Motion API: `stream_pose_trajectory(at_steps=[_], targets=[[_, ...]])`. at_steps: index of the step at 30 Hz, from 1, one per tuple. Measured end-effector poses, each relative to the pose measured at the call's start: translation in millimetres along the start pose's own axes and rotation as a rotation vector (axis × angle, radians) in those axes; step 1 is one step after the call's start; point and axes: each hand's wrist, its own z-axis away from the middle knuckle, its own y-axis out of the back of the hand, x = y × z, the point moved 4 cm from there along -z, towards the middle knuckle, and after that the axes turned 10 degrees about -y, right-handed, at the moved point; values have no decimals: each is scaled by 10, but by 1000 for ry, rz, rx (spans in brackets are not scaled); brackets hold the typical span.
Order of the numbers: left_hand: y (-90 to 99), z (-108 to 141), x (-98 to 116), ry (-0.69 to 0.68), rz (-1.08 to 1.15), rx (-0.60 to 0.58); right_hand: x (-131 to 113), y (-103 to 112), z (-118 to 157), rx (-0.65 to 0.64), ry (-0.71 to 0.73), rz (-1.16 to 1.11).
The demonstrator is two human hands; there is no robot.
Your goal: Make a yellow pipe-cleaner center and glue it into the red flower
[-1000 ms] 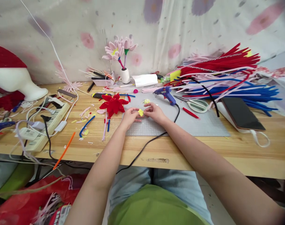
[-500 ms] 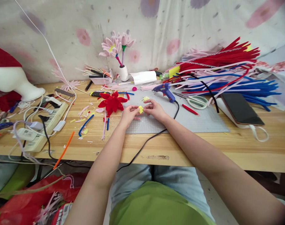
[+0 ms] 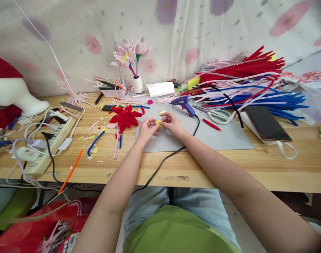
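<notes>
Between my two hands, above the grey cutting mat, is a small yellow piece, too small to tell its exact kind. My left hand pinches it from one side, and the fingers of my right hand are closed on its other side. Just behind them lie some thin yellow bits. Left of my left hand rests a red pipe-cleaner flower with pointed petals. A blue glue gun lies on the mat beyond my right hand, its black cord running under my right forearm.
Scissors and a red strip lie right of the glue gun. Bundled pipe cleaners fill the back right, near a phone. Pink flowers stand in a white vase. A power strip with tangled cables is at left.
My fingers have closed further over the yellow piece, so less of it shows. The whole view has shifted slightly; the things on the table stay in place.
</notes>
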Motion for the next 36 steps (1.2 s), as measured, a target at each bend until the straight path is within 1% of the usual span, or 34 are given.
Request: stream_pose_trajectory(at_steps=[2,5,7,8,10,11,12,13,14,15,16,17,18,19,20,22,25,27,28,30,31,32,33,35,36], targets=[[-21,3,-3,27,46,7,13,-16,-13,5,-25,-70],[-45,9,-8,51,51,-4,26,-48,-18,6,-58,-120],[-44,14,-3,36,53,13,-5,-26,-4,-4,-75,-102],[-37,17,3,24,59,31,-41,14,10,-19,-85,-58],[-19,23,13,5,82,64,-151,177,53,-77,-110,118],[-8,27,17,2,97,76,-220,295,84,-133,-113,264],[1,30,20,5,112,84,-287,445,117,-186,-124,424],[10,32,22,10,128,89,-349,628,149,-212,-139,568],[18,34,23,19,145,91,-406,846,173,-174,-161,691],[25,34,23,29,161,94,-459,1087,188,-62,-185,821],[31,33,22,37,176,96,-503,1334,203,108,-219,986],[36,31,21,42,186,98,-540,1562,224,305,-256,1155],[40,28,19,44,192,99,-550,1737,245,438,-295,1272],[44,26,16,44,193,101,-527,1862,259,501,-343,1361],[48,24,12,41,190,103,-484,1944,264,516,-384,1428],[53,24,3,33,182,103,-376,2017,261,469,-442,1511],[63,28,-4,20,172,108,-305,2011,240,391,-415,1582],[70,31,-2,19,171,119,-342,2013,241,378,-401,1597],[74,32,-1,24,175,127,-378,2028,253,380,-419,1591],[79,31,2,33,190,142,-466,2065,306,361,-460,1542],[80,29,3,35,201,147,-523,2074,346,346,-444,1511],[82,26,3,35,210,151,-586,2074,393,327,-400,1477],[83,23,2,34,217,155,-662,2061,447,319,-311,1450],[88,13,-8,33,220,164,-808,2031,576,333,-146,1410],[91,8,-16,34,217,170,-864,2014,642,341,-93,1395]])
